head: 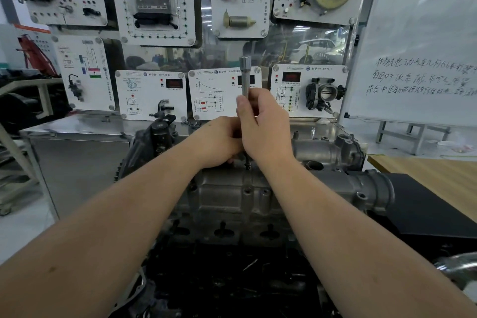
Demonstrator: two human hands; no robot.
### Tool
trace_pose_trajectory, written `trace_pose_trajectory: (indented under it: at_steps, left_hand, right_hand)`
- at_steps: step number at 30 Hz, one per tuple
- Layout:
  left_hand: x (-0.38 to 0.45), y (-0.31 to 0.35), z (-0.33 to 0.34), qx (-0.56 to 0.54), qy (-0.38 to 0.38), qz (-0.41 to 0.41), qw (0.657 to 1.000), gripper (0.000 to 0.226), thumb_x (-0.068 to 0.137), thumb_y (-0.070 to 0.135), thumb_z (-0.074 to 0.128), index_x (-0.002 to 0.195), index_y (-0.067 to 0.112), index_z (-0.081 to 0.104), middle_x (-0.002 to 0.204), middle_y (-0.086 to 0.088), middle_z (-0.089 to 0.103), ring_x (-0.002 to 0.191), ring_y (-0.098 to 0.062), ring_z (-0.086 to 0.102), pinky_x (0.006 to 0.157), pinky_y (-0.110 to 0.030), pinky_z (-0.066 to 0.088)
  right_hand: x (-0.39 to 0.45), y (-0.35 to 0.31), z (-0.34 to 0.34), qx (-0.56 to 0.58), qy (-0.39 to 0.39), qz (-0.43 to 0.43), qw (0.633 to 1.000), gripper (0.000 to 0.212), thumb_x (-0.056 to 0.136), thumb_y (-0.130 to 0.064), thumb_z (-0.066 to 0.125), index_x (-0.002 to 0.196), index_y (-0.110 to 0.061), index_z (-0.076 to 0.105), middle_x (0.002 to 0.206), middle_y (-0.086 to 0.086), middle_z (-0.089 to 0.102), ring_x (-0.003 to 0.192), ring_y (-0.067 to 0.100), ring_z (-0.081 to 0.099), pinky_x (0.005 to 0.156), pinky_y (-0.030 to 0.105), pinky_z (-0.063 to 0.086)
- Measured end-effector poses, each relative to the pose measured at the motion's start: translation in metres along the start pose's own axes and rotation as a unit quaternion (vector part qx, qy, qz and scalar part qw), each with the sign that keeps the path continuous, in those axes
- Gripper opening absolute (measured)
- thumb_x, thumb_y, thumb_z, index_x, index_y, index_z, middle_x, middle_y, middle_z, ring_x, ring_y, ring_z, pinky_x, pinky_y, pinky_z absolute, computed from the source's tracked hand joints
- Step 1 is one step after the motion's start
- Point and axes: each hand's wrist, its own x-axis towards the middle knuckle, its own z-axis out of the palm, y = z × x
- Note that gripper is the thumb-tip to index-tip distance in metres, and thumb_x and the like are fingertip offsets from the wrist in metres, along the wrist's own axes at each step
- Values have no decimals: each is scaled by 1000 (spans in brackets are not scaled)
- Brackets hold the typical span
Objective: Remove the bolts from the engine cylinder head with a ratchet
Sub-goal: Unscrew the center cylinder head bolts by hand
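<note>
A grey metal engine cylinder head [232, 196] fills the middle of the view. A slim steel ratchet tool [244, 72] stands upright over it, its lower tip at a bolt [248, 166] on the head's top face. My right hand [263, 124] grips the shaft about halfway up. My left hand [219, 142] curls round the lower part of the tool just below, touching the right hand. The tool's middle section is hidden by both hands. Several empty bolt holes [247, 190] show on the nearer face.
Behind the engine stands a wall of white training panels [151, 94] with mounted car parts. A whiteboard [418, 59] leans at the right, above a wooden table [444, 175]. A black block [423, 204] sits right of the head. A steel cabinet [77, 162] is at the left.
</note>
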Motion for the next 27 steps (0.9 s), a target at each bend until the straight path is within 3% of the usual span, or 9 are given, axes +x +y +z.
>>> trace_pose_trajectory:
  at_steps: [4,8,11,14,17,20,22,24,27]
  left_hand:
    - [-3,2,-1,-25,-5,9,1000,29,86,11,51,78,37,63,61,17,68,45,0,60,40,-10,39]
    - [-4,2,-2,-27,-4,10,1000,30,88,10,50,85,37,63,65,18,70,50,-2,64,41,-10,41]
    - [-2,1,-1,-12,-2,-8,1000,27,89,11,52,88,36,62,71,15,72,50,-4,65,40,-11,41]
    - [-2,3,0,6,-7,0,1000,25,88,12,54,84,35,62,68,16,70,49,-2,62,41,-11,39]
    - [-4,6,-1,-6,-16,9,1000,31,89,8,51,79,35,62,62,19,68,48,0,61,43,-9,40]
    - [-5,6,-2,-24,-15,10,1000,35,90,5,49,81,36,63,61,20,68,48,0,62,43,-9,40]
    - [-5,6,-2,-17,-14,3,1000,33,90,6,49,82,35,62,58,22,66,45,1,61,41,-8,39]
    - [-4,5,-1,-5,-11,-3,1000,30,91,8,50,83,35,61,57,22,66,44,1,61,39,-9,38]
    - [-2,4,0,1,-9,-6,1000,27,90,10,53,85,35,62,60,19,68,48,-1,63,39,-10,40]
  right_hand:
    - [-1,-1,0,10,-4,18,1000,16,106,-28,41,106,-22,56,83,-16,67,83,-5,62,67,4,42]
    - [0,-4,0,36,-21,23,999,27,106,-30,43,129,-19,54,85,-14,69,86,-3,63,73,10,45]
    - [-1,-4,-1,-1,-5,-23,1000,20,103,-30,52,112,-15,62,76,-18,59,75,-4,56,64,13,39]
    - [-1,-3,-1,-24,9,-25,999,21,105,-29,47,96,-14,59,76,-15,61,76,-2,59,63,15,41]
    - [-1,-4,-1,-5,-9,11,1000,26,107,-29,39,120,-17,58,86,-17,66,88,3,66,77,23,51]
    - [-2,-6,0,43,-22,28,998,44,108,-30,38,150,-18,40,97,-12,71,95,9,67,85,27,52]
    - [-2,-6,0,40,-27,14,999,41,106,-32,43,145,-19,45,99,-11,71,92,4,66,82,22,50]
    - [-1,-5,-1,12,-13,-13,1000,26,104,-32,50,125,-19,58,87,-18,64,81,-6,59,72,10,42]
    - [-1,-3,-1,-29,0,-30,999,15,105,-29,48,95,-21,57,79,-15,63,77,-3,59,66,13,40]
